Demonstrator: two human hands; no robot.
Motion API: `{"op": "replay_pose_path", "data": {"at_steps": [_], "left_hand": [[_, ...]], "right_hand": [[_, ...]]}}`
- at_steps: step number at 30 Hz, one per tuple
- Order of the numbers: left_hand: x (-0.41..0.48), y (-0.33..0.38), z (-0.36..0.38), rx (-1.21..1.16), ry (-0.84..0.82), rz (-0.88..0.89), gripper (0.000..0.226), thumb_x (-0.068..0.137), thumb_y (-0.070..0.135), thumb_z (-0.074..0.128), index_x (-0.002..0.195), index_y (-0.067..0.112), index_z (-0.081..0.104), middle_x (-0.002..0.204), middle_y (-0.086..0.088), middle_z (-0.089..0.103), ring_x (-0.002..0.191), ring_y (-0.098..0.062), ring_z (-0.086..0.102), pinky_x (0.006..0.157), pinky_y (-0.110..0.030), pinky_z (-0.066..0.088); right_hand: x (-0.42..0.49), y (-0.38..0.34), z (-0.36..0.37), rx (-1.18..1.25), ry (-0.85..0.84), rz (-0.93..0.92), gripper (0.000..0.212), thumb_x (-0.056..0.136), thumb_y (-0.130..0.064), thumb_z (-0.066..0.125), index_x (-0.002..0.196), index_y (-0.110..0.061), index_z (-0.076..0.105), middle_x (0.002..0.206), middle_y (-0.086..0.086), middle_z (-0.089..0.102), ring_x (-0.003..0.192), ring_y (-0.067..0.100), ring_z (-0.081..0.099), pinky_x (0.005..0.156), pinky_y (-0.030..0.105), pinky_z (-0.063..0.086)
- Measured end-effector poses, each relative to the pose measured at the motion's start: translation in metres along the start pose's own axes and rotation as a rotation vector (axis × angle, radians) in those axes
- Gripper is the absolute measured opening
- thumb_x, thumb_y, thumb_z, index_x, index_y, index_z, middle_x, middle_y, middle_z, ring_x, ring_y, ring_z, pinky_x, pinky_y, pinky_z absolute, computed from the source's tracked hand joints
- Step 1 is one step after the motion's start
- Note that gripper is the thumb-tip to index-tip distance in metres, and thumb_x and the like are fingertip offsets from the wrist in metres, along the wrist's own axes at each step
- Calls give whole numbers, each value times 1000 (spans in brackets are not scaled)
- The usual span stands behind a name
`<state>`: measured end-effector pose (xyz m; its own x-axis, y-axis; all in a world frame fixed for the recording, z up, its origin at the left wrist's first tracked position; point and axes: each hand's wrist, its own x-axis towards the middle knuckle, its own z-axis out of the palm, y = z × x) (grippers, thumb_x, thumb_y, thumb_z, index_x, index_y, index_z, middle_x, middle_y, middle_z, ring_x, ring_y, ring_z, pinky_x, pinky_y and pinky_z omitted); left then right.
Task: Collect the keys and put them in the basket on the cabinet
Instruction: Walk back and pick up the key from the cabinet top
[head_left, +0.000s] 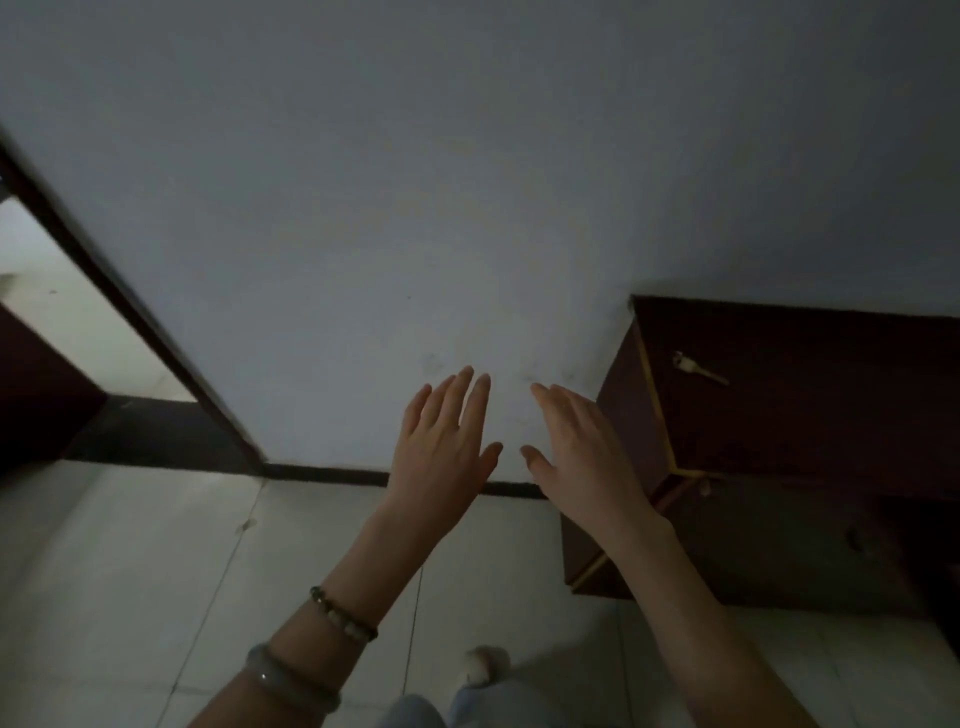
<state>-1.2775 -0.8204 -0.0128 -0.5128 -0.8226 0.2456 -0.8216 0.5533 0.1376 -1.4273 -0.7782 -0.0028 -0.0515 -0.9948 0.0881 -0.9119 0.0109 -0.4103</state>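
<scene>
A small pale key (698, 368) lies on the dark reddish-brown cabinet (810, 415) at the right, near its left edge. My left hand (445, 441) and my right hand (582, 452) are both raised in front of the white wall, palms down, fingers spread, holding nothing. My right hand is just left of the cabinet's corner, below and left of the key, apart from it. No basket is in view. The room is dim.
A white wall (415, 208) fills the upper view, with a dark skirting strip (332, 474) at its foot. A dark door frame (130, 312) slants at the left, opening onto a lighter room. Pale floor tiles (156, 571) lie below, my shoe (483, 667) among them.
</scene>
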Motion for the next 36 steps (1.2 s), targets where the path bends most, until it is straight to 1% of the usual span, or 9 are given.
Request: {"op": "replay_pose_path", "data": {"at_steps": [6, 8, 12, 17, 21, 26, 28, 31, 36], "left_hand": [[63, 4, 15, -43, -36, 175, 69, 90, 38, 54, 141, 6, 23, 148, -17, 30, 135, -29, 29, 113, -42, 18], [84, 6, 23, -47, -51, 239, 69, 90, 39, 54, 141, 6, 22, 148, -17, 30, 136, -29, 29, 113, -43, 18], [131, 13, 41, -84, -79, 372, 67, 88, 37, 57, 140, 5, 27, 146, -18, 34, 134, -30, 32, 112, -44, 21], [196, 17, 61, -150, -123, 535, 66, 89, 36, 57, 140, 6, 28, 147, -17, 33, 135, -29, 31, 113, -42, 18], [243, 13, 72, -213, -132, 676, 66, 79, 25, 70, 133, 0, 40, 137, -23, 45, 126, -35, 43, 107, -49, 28], [286, 10, 92, -228, -214, 857, 66, 86, 30, 59, 139, 3, 29, 144, -20, 36, 132, -32, 34, 112, -47, 22], [299, 11, 98, -228, -222, 914, 66, 85, 29, 61, 138, 2, 32, 142, -20, 39, 130, -33, 37, 110, -49, 25], [310, 16, 110, -269, -220, 962, 65, 80, 24, 68, 132, -2, 40, 136, -24, 46, 124, -37, 45, 106, -53, 32], [320, 28, 127, -272, -255, 1021, 66, 77, 20, 72, 131, -3, 41, 135, -26, 46, 123, -38, 46, 103, -55, 32]], "right_hand": [[27, 34, -17, -20, 108, 148, 64, 88, -31, 56, 141, -19, 21, 147, 7, 33, 135, 22, 29, 110, 42, 33], [34, 47, -20, -25, 141, 206, 64, 87, -30, 57, 140, -19, 23, 146, 7, 35, 134, 23, 30, 110, 41, 32], [45, 75, -19, -43, 235, 317, 61, 87, -27, 57, 139, -16, 27, 142, 11, 39, 131, 26, 32, 105, 33, 26], [71, 111, -17, -86, 285, 553, 64, 87, -29, 58, 140, -15, 26, 145, 11, 36, 134, 26, 30, 109, 39, 30], [95, 131, -8, -52, 348, 698, 60, 86, -27, 59, 138, -16, 31, 144, 10, 37, 132, 26, 32, 107, 38, 33], [117, 156, 5, 28, 464, 914, 52, 85, -24, 60, 132, -16, 38, 144, 14, 34, 134, 28, 29, 104, 39, 34], [123, 166, 10, 39, 495, 968, 53, 85, -25, 61, 132, -14, 39, 144, 14, 35, 133, 28, 30, 104, 38, 34], [126, 179, 16, 66, 480, 1038, 56, 86, -30, 60, 134, -13, 38, 146, 13, 32, 135, 27, 28, 107, 40, 32], [126, 193, 26, 66, 395, 1027, 60, 86, -38, 58, 136, -14, 35, 149, 13, 30, 138, 27, 23, 110, 39, 26]]}}
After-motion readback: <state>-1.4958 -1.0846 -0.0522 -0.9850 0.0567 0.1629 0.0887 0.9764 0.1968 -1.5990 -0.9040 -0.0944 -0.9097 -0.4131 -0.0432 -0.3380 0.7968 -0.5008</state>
